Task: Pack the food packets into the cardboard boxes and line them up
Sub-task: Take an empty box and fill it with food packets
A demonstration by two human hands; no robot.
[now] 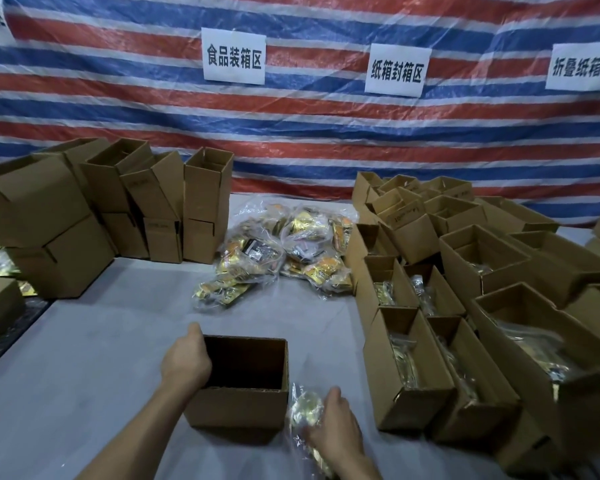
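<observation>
Right grip (333, 431) grasps packet (303, 407), its long axis running near-to-far, just right of open box (236, 407). Left grip (186, 362) clasps the box's left rim.

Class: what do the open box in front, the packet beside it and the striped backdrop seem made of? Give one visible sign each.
The box: matte brown cardboard, with raw cut edges. The packet: clear glossy plastic film over gold contents, judging by glare and wrinkles. The backdrop: probably woven plastic tarpaulin; it shines and creases.
</observation>
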